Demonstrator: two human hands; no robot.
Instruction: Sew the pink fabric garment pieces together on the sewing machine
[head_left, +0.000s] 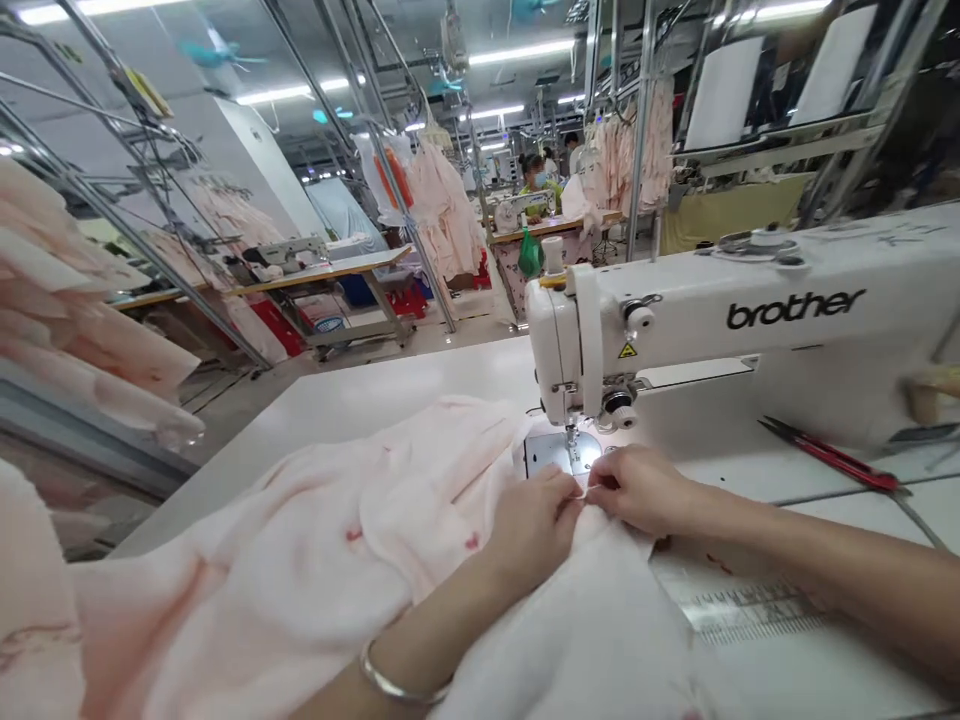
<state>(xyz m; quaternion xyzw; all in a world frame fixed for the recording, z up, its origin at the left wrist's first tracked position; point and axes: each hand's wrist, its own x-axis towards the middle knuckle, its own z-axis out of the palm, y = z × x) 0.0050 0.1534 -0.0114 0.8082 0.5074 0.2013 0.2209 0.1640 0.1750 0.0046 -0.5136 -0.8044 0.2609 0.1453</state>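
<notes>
Pale pink fabric (322, 540) with small red spots spreads over the white sewing table and hangs toward me. Just in front of the presser foot (574, 445) of a white sewing machine (675, 310), both hands pinch the fabric's edge. My left hand (536, 525), with a silver bangle on the wrist, has its fingers closed on the edge. My right hand (637, 488) holds the same edge between thumb and fingers, close beside the left. The lit needle plate (547, 453) lies right beyond my fingertips.
Red-handled scissors or snips (832, 455) lie on the table right of the machine. A clear ruler (757, 610) is under my right forearm. Thread cones (724, 95) stand on a rack above. Pink garments (82, 310) hang at left. A person (538, 185) sits at another machine farther back.
</notes>
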